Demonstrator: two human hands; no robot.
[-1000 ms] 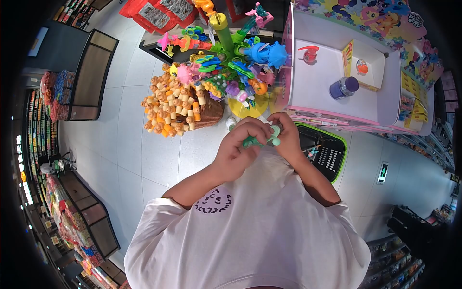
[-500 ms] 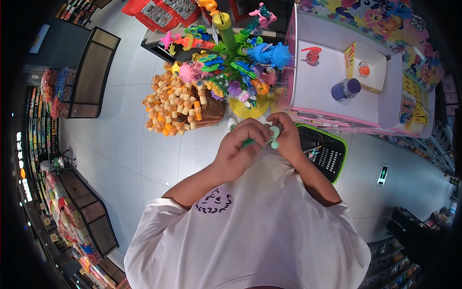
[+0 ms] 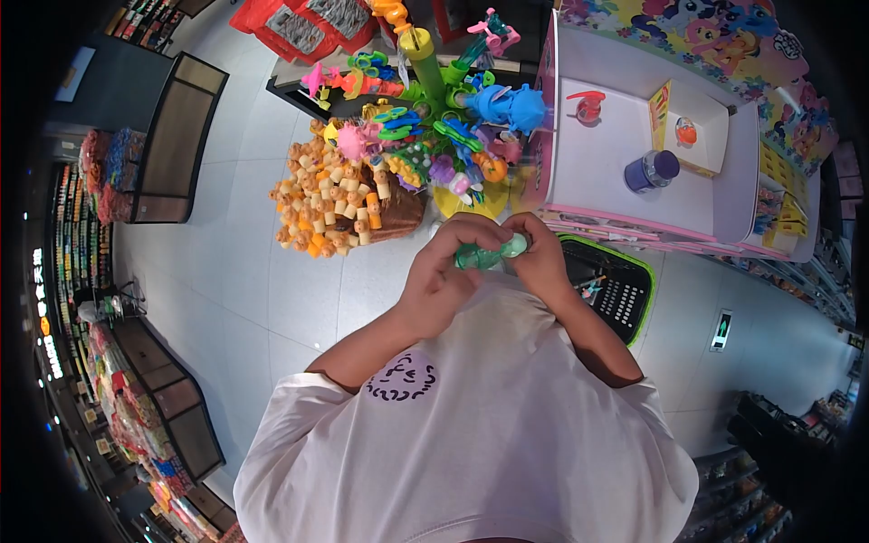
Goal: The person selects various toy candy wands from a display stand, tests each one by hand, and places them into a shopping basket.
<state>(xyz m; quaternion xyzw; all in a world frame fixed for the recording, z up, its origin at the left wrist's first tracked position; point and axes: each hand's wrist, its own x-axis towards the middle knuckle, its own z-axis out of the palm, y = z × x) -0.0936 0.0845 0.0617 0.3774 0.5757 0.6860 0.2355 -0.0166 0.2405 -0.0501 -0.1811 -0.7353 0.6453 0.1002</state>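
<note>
In front of my white shirt, both hands are together on a small green see-through item with a pale green round end; its exact kind is unclear. My left hand (image 3: 436, 276) has its fingers closed around the clear green part (image 3: 480, 258). Close beside it, my right hand (image 3: 541, 258) pinches the pale green end (image 3: 515, 245). Fingers hide part of both ends. Just beyond my hands stands a rack of colourful plastic toys (image 3: 434, 100), with a basket of orange and cream figure toys (image 3: 335, 195) to its left.
A white display shelf (image 3: 597, 172) at the right holds a purple-lidded jar (image 3: 651, 170), a red toy item (image 3: 588, 109) and an open box (image 3: 711, 118). Below it on the floor is a black basket with a green rim (image 3: 644, 299). Wooden display bins (image 3: 167, 136) stand left.
My left hand has shifted slightly, and more of the clear green part shows between my hands. The pale green end has turned and now sits against it.
</note>
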